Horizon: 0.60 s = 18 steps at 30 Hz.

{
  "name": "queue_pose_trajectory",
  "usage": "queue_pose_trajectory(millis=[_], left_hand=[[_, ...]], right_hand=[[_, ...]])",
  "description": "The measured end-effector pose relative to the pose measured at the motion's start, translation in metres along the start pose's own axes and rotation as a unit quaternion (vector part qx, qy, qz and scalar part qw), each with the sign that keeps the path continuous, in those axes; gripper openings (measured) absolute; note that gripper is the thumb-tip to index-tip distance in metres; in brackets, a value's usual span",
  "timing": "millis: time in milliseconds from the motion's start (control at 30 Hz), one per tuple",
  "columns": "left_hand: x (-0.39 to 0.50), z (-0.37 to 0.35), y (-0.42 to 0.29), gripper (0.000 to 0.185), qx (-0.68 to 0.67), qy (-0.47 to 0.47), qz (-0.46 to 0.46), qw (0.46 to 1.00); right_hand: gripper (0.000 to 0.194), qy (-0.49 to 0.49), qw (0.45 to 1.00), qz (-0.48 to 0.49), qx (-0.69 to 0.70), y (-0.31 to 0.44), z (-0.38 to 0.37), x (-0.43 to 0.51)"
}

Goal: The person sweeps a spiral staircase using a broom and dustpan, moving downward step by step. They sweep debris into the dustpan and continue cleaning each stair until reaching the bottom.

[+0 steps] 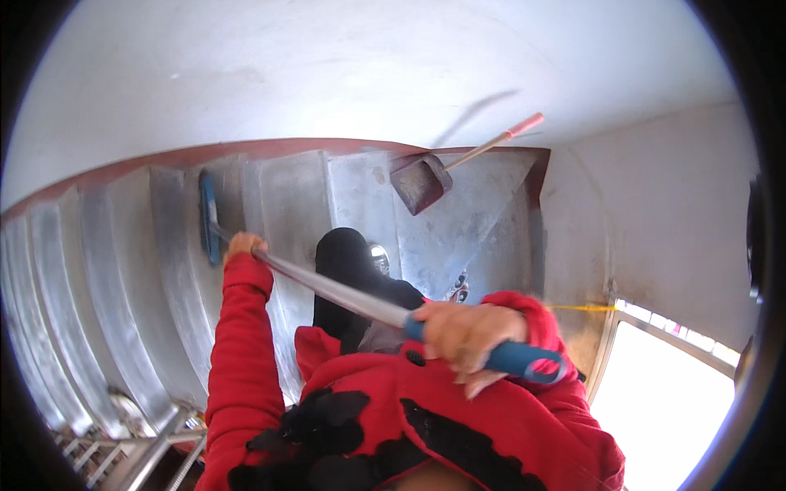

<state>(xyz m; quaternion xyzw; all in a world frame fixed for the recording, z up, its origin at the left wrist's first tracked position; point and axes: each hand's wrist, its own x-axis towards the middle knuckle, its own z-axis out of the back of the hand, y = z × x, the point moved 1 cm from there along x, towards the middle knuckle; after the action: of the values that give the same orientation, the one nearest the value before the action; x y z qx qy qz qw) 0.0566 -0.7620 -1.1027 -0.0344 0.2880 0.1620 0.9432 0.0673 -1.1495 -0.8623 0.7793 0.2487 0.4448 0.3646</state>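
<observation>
My left hand (pixel 244 244) is closed round the lower shaft of a long-handled push broom (pixel 344 294), near its head. At the upper end, my right hand (pixel 473 337) grips the blue plastic handle, whose loop end sticks out beyond my fingers. The blue broom head (pixel 210 218) rests on a step of the grey stairs (pixel 282 190), left of my knee. A dark dustpan (pixel 422 184) with a wooden stick and a pink grip lies at the wall, on the floor near the foot of the steps.
Several steps run to the left along a white wall (pixel 307 73) with a dark red skirting. A metal railing (pixel 153 454) stands at lower left. My shoes (pixel 379 259) are below me. A bright window (pixel 663 393) and a yellow cord (pixel 580 307) are at the right.
</observation>
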Motion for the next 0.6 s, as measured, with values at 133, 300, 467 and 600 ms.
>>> queue_pose_trajectory(millis=[133, 300, 467, 600], left_hand=[[-0.001, -0.027, -0.003, 0.019, -0.058, -0.126, -0.099, 0.985], [-0.002, 0.002, -0.013, 0.021, -0.061, -0.009, -0.023, 0.998], [-0.018, 0.015, -0.023, 0.012, -0.165, -0.2, -0.084, 0.962], [-0.006, 0.023, -0.021, 0.013, -0.189, -0.224, -0.125, 0.948]], right_hand=[[0.016, -0.002, 1.0, -0.006, 0.007, -0.009, 0.003, 0.003], [0.016, -0.022, 1.0, 0.001, 0.014, -0.007, 0.014, 0.015], [0.017, -0.012, 1.0, -0.003, 0.006, -0.004, 0.034, 0.04], [0.018, -0.017, 1.0, -0.009, 0.015, 0.001, 0.05, 0.066]])
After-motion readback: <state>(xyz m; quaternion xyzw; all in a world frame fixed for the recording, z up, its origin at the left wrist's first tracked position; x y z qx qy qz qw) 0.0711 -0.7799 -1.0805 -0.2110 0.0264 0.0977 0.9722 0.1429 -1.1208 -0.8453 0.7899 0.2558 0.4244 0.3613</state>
